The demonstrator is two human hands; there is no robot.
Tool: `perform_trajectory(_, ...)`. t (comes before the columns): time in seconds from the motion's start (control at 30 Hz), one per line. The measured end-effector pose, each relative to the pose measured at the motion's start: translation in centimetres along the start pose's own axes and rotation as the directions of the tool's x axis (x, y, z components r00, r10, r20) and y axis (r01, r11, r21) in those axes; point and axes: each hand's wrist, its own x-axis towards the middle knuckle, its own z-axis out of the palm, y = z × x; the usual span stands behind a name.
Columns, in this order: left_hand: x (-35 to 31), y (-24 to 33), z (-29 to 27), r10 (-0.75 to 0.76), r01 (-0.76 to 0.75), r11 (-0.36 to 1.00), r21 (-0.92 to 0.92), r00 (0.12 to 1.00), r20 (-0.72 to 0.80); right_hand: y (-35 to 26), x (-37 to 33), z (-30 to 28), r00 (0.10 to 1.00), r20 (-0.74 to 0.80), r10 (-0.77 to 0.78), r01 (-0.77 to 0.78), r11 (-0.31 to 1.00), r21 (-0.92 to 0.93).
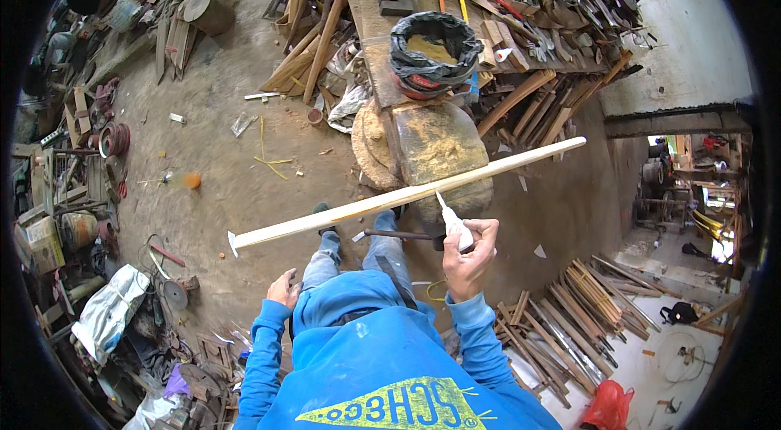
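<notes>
A long pale wooden strip (358,212) stretches across in front of me, slanting up to the right, over a sawdust-covered block (435,141). At its left end sits a small white piece (233,244). My right hand (470,261) is closed around a small white squeeze bottle (460,232) with a thin pointed nozzle. That nozzle tip points at the strip's near edge, close to its middle; whether they touch I cannot tell. Beside my left thigh my left hand (284,290) rests, fingers loosely extended, with nothing visible in it.
Beyond the block, a bucket (434,56) lined with black plastic holds sawdust on a cluttered workbench (366,7). A round sawdust-coated disc (374,144) stands left of the block. Wooden sticks (561,324) lie at the right, near a red bag (608,405). An orange ball-like thing (192,180) lies left.
</notes>
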Motion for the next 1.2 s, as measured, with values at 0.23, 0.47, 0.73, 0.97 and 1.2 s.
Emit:
perform_trajectory(0.23, 0.6, 1.5, 0.4, -0.015, 0.016, 0.999, -0.036, 0.999, 0.028, 1.4, 1.5, -1.4, 0.995, -0.094, 0.020, -0.012, 0.996, 0.084)
perform_trajectory(0.47, 0.6, 2.7, 0.6, 0.008, -0.008, 1.000, -0.030, 1.000, -0.003, 0.9, -0.7, -1.1, 0.986, 0.127, -0.105, 0.095, 0.992, 0.079)
perform_trajectory(0.73, 0.2, 2.3, 1.4, -0.059, 0.059, 0.991, -0.119, 0.998, 0.005, 0.5, -1.8, 1.8, 0.971, 0.214, -0.108, 0.083, 0.989, 0.120)
perform_trajectory(0.97, 0.2, 1.6, 1.5, -0.053, 0.052, 0.994, -0.092, 0.999, -0.001, 0.1, -2.0, 2.0, 0.982, 0.172, -0.077, 0.063, 0.994, 0.084)
perform_trajectory(1.2, 0.3, 1.8, 2.2, 0.004, -0.006, 0.996, -0.084, 1.000, -0.021, 0.0, -1.8, 1.9, 0.983, 0.177, -0.042, 0.028, 0.996, 0.082)
